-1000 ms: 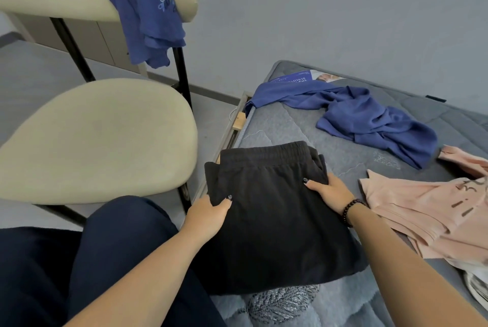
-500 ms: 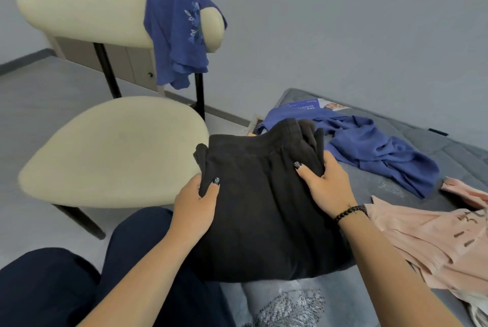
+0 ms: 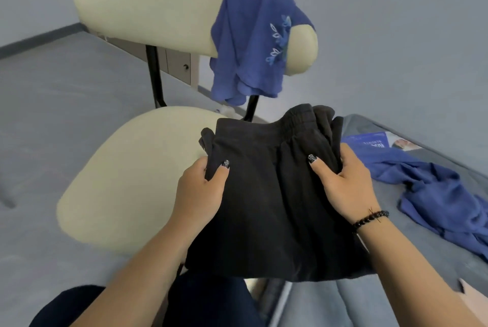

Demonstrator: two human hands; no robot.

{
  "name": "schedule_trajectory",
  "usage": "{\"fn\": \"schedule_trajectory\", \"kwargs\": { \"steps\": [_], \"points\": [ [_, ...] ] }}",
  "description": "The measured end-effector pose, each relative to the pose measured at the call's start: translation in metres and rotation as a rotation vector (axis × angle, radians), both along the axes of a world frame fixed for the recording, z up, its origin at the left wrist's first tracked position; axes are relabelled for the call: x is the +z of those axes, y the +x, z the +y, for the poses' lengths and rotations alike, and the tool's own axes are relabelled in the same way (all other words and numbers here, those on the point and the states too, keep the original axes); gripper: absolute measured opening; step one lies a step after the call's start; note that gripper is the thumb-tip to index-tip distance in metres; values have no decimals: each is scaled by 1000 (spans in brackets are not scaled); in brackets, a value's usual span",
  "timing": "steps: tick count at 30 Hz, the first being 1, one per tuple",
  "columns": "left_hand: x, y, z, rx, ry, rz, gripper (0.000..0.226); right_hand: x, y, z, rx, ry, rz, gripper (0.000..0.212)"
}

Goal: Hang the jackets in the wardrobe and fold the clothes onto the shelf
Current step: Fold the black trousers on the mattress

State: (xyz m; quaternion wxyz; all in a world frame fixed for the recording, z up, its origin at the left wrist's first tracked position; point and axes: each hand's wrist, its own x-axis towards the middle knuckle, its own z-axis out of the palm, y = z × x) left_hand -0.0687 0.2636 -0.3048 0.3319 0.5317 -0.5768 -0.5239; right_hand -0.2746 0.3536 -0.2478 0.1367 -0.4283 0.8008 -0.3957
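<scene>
A folded black garment (image 3: pixel 266 202) with an elastic waistband is lifted in front of me, between the chair and the bed. My left hand (image 3: pixel 200 192) grips its left edge, thumb on top. On the right edge my right hand (image 3: pixel 343 184) holds it the same way, a dark bead bracelet on the wrist. A blue top (image 3: pixel 250 36) with pale embroidery hangs over the chair's backrest. Another blue garment (image 3: pixel 435 194) lies crumpled on the bed at the right.
A cream padded chair (image 3: pixel 126 176) with black legs stands at my left, its seat partly under the black garment. The grey mattress (image 3: pixel 369 300) runs along the right, a printed label (image 3: pixel 380 141) at its far corner. A peach cloth corner (image 3: pixel 472 292) shows at the lower right.
Both hands have lifted the folded black garment off the mattress and carried it left toward the chair seat. My view has swung up and left, so the peach clothes are nearly out of frame.
</scene>
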Motion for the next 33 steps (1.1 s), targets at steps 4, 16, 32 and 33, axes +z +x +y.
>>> {"fn": "schedule_trajectory", "kwargs": {
  "steps": [4, 16, 32, 33],
  "points": [
    [-3, 6, -60, -43, 81, -41, 23, -1, 15, -59, -56, 75, -2, 17],
    [150, 138, -129, 38, 140, -209, 20, 122, 117, -158, 128, 228, -229, 14],
    [434, 328, -125, 337, -92, -103, 12, 402, 299, -213, 495, 7, -152, 8],
    [446, 339, -122, 352, -103, -101, 12, 413, 310, -214, 519, -9, -142, 9]
  ]
}}
